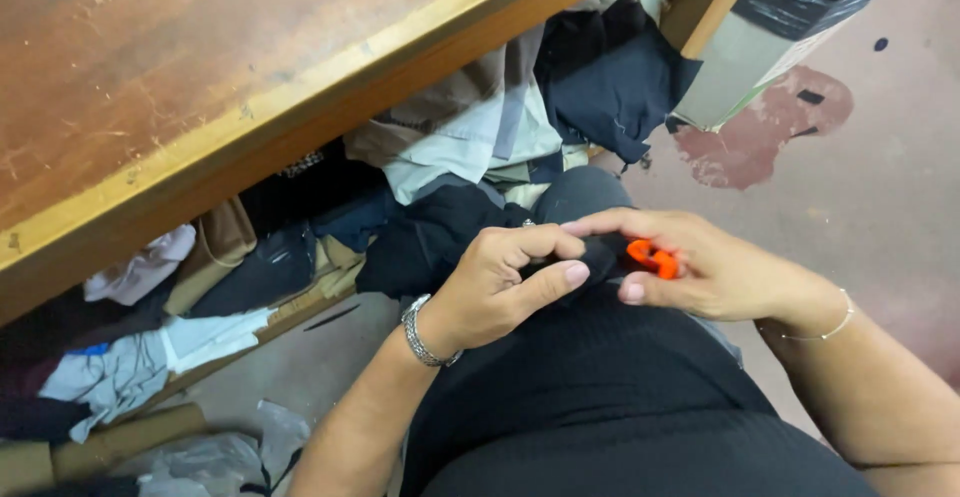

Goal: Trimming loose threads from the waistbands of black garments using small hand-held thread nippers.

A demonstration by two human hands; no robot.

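The person is wearing a black ribbed garment (620, 397) over the torso and lap; the forearms are showing bare of sleeves; the left hand (495, 287) is wearing a chunky silver chain bracelet (422, 335) at the wrist; the right hand (710, 267) is wearing a thin, fine bracelet (825, 332).

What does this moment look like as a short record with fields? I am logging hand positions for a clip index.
left hand: left hand pinches the small piece of black fabric, a metal chain bracelet on its wrist
right hand: right hand grips a small orange plastic tool against the same fabric
lap: black ribbed garment under both hands
surroundings: brown wooden table at upper left, heap of mixed clothes beneath it, grey floor with a reddish stain
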